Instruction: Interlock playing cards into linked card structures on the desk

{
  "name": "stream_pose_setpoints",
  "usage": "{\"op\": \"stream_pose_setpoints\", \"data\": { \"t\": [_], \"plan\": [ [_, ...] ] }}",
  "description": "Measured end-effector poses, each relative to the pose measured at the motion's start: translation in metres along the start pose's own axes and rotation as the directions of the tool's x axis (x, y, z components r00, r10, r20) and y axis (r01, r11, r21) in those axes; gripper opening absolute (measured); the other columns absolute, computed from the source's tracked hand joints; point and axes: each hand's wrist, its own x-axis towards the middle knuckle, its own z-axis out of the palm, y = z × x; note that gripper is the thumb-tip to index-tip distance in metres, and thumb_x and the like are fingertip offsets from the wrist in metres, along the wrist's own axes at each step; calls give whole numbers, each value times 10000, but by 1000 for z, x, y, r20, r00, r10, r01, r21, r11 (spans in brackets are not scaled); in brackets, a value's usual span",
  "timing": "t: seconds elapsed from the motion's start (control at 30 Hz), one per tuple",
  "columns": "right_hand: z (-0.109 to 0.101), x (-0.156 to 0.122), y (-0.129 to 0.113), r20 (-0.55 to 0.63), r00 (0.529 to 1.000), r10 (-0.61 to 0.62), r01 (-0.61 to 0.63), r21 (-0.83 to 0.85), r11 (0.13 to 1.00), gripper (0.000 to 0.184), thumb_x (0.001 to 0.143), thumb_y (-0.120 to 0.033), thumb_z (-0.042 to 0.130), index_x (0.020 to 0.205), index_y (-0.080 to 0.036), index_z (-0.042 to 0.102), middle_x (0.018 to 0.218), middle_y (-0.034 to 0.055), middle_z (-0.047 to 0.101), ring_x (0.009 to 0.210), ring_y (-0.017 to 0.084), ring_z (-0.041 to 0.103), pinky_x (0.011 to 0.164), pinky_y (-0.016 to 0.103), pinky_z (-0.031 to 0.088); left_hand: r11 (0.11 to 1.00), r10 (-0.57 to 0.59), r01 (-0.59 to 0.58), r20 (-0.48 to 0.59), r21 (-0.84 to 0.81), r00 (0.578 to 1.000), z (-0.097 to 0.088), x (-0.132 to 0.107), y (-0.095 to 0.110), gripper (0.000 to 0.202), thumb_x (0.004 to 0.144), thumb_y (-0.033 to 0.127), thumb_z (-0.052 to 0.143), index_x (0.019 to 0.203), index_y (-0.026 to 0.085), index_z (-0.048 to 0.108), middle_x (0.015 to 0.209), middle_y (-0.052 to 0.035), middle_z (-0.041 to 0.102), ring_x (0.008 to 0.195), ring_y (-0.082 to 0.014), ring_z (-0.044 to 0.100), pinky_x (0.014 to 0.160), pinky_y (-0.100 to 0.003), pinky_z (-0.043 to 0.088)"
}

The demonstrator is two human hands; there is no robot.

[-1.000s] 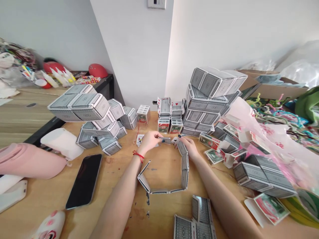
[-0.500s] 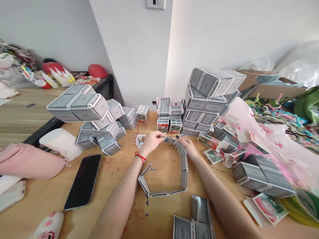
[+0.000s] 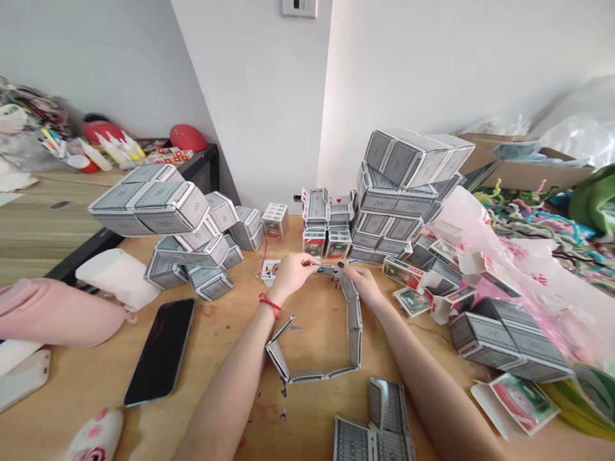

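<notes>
A chain of grey-backed playing cards (image 3: 355, 320) stands on edge on the table, bent into an unclosed ring. At its far end my left hand (image 3: 296, 274) pinches a card, thumb and fingers closed on its left side. My right hand (image 3: 361, 282) is closed at the joint where that card meets the one beside it; its fingertips press there. The chain's other end (image 3: 283, 328) stands free, close to my left forearm. Behind my left wrist lies a loose face card (image 3: 270, 273). Fingers partly hide the pinched card.
Built-up card blocks stand in a left stack (image 3: 185, 221) and a taller right stack (image 3: 408, 192). Card boxes (image 3: 408, 301) lie right of my hand. A phone (image 3: 161, 352) and a pink roll (image 3: 62, 310) are at left; more card blocks (image 3: 375, 429) sit near the front edge.
Hardly anything differs. Both hands keep their hold at the far end of the card chain, and the view shifts very slightly.
</notes>
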Motion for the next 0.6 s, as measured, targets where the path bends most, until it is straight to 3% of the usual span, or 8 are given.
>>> {"op": "stream_pose_setpoints", "data": {
  "t": [0.27,0.5,0.6],
  "plan": [
    [0,1,1,-14,1000,9,-8,9,1000,423,690,-557,559,608,-153,653,554,31,626,509,157,549,538,267,398,998,11,-10,-8,68,1000,1,-4,7,155,735,200,566,805,176,702,775,-34,707,659,-157,621,602,-259,449],
    [-1,-1,-2,23,998,-61,62,-53,997,423,702,-541,556,511,-168,614,557,22,617,551,148,536,572,254,391,987,73,-72,-4,141,997,2,-6,13,167,741,186,565,824,202,708,826,-32,709,740,-175,638,713,-294,475],
    [-1,-2,0,23,999,-25,26,-49,998,445,716,-556,528,523,-165,619,536,24,612,536,150,532,556,255,385,990,73,-70,-21,123,997,4,-6,13,168,740,189,566,829,207,707,834,-35,708,754,-179,641,729,-303,481]
  ]
}}
